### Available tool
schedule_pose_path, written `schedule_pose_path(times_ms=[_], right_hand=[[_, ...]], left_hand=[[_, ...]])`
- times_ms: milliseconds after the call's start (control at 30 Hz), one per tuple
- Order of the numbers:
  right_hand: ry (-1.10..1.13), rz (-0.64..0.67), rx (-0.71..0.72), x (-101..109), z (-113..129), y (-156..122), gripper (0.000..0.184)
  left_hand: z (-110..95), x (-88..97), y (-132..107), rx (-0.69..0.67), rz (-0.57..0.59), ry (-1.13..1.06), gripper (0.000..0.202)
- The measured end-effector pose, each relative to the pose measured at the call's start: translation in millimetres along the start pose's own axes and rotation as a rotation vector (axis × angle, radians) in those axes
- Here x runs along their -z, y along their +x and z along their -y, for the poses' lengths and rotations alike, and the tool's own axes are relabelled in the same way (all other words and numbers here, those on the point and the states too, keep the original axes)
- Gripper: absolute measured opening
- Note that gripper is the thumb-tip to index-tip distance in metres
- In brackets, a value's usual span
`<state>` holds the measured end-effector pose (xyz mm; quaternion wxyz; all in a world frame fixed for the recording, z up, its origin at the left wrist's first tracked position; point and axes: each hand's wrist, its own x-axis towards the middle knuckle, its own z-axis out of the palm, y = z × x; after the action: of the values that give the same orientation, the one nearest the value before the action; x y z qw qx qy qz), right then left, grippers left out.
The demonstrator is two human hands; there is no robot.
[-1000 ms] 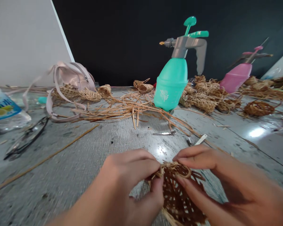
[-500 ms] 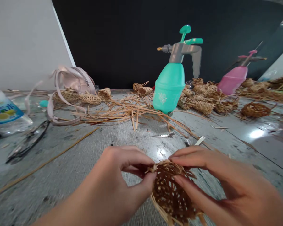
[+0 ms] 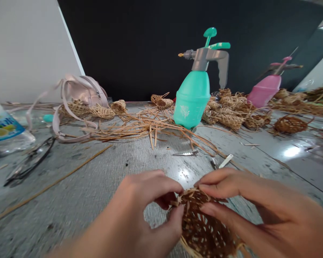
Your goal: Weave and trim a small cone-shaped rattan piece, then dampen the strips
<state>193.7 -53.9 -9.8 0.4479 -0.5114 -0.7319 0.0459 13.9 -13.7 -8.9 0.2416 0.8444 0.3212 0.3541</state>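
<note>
Low in the middle of the view, both my hands hold a small brown woven basket piece (image 3: 204, 229). My left hand (image 3: 148, 211) pinches its top left rim between thumb and fingertips. My right hand (image 3: 253, 211) grips the right side, with the index finger laid over the rim and the thumb pressed on the weave. Loose straw ends stick out at the rim and below the piece. The piece is held just above the grey table (image 3: 97, 186).
A teal spray bottle (image 3: 195, 93) stands behind a spread of loose straw strips (image 3: 140, 125). A pink spray bottle (image 3: 266, 91) and several woven pieces (image 3: 231, 111) lie at the right. Small metal clippers (image 3: 185, 154), glasses (image 3: 29, 161), a pink bag (image 3: 80, 91) and a plastic bottle (image 3: 5, 130) lie around.
My hands and the woven piece have shifted slightly right and lower. The left fingers have re-pinched the rim. The view has tilted a little.
</note>
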Motion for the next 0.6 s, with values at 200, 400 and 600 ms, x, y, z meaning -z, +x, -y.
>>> schedule_pose_path(times_ms=[200, 400, 600], right_hand=[[-0.017, 0.065, -0.057, 4.8, 0.6, -0.8, 0.005], [0.035, 0.108, -0.201, 6.6, -8.0, -8.1, 0.013], [0.143, 0.255, -0.426, 11.2, -9.7, -9.8, 0.012]], left_hand=[[0.3, -1.5, -1.4, -0.101, 0.026, -0.024, 0.017], [1.6, -1.3, 1.4, -0.015, 0.063, -0.052, 0.018], [-1.0, 2.0, 2.3, -0.138, 0.106, -0.032, 0.015]])
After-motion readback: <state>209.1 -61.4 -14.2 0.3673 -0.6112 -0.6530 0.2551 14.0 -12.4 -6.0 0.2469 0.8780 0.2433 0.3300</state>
